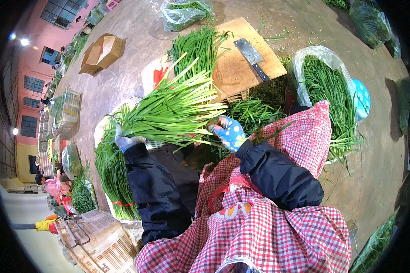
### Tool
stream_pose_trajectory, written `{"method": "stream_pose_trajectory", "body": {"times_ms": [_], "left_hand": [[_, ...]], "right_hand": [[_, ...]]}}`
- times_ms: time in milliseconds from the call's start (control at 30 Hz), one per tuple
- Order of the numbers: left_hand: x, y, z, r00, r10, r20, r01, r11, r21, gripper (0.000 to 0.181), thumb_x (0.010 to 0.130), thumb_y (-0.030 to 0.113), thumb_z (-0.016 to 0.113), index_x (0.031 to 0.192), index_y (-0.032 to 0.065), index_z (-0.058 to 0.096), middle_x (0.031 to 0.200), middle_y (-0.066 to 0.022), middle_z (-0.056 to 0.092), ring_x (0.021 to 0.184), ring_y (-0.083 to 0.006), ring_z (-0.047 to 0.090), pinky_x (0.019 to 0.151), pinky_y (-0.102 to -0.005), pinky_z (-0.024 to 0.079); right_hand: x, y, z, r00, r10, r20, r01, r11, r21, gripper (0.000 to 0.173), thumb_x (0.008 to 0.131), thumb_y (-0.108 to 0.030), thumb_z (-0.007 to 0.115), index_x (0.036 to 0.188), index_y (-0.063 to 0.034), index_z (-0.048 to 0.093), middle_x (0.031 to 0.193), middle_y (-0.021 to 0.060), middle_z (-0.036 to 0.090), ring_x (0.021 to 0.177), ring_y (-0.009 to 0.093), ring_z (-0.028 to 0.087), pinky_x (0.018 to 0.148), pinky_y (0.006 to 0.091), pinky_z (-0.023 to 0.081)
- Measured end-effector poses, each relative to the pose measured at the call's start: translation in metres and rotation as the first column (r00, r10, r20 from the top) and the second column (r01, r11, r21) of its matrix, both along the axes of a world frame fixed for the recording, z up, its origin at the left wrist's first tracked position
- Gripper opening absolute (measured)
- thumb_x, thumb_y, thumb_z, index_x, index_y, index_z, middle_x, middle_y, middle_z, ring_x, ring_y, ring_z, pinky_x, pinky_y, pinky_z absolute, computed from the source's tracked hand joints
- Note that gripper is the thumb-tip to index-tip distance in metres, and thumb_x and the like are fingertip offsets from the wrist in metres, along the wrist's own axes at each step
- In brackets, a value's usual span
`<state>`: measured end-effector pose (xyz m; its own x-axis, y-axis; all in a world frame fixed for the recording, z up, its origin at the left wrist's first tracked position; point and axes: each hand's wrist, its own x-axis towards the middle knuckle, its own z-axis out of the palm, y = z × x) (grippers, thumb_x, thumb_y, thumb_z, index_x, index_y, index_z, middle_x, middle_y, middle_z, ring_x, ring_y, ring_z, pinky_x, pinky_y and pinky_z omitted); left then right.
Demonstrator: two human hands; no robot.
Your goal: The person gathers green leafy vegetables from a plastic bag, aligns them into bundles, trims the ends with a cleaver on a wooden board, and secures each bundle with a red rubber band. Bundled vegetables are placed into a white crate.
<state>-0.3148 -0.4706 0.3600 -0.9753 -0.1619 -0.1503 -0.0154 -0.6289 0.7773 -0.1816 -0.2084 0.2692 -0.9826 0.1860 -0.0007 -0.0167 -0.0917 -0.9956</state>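
A loose bunch of green garlic chives point(171, 112) spans the space between my gloved hands, pale stem ends fanned to the upper right. My left hand point(128, 138) grips its leafy end. At the stem ends, my right hand point(227, 133) has its fingers closed on a few stems. Beyond them a pile of chives point(196, 51) lies on a wooden board point(235, 78), with a cleaver point(249, 54) at its right and red ties point(159, 76) at its left. Bundled chives point(114, 174) with a red tie fill a white basket point(109, 201) beside my left arm.
A plastic-lined container of chives point(328, 82) stands at my right, near a blue dotted stool point(362, 99). Loose greens point(253, 112) lie below the board. An open cardboard box point(104, 53), a bag of greens point(186, 13) and a plastic crate point(99, 239) stand around. A person point(56, 186) is at far left.
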Motion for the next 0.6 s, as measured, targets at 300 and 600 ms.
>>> {"method": "stream_pose_trajectory", "body": {"times_ms": [300,600], "left_hand": [[-0.008,-0.019,-0.015,0.978,-0.069,-0.199,-0.025,0.901,-0.434,0.042,0.085,0.03,0.043,0.112,-0.0024,0.049,0.107,-0.0153,0.056,0.094,-0.0299,0.055,0.082,-0.0436,0.045],[-0.015,-0.02,-0.022,0.999,0.002,-0.038,-0.009,0.982,-0.188,0.042,0.087,0.029,0.039,0.112,-0.0027,0.049,0.111,-0.0161,0.054,0.096,-0.0307,0.054,0.083,-0.0441,0.044]], "right_hand": [[0.014,0.051,-0.068,0.962,-0.095,0.256,0.196,0.893,-0.405,0.025,0.084,-0.011,0.053,0.107,0.0002,0.053,0.094,0.0047,0.06,0.077,0.008,0.052,0.069,0.021,0.042],[0.004,0.004,0.003,0.92,0.381,-0.098,-0.361,0.718,-0.595,0.03,0.083,-0.013,0.058,0.11,-0.0011,0.052,0.098,0.0072,0.06,0.084,0.012,0.057,0.069,0.0221,0.047]]}}
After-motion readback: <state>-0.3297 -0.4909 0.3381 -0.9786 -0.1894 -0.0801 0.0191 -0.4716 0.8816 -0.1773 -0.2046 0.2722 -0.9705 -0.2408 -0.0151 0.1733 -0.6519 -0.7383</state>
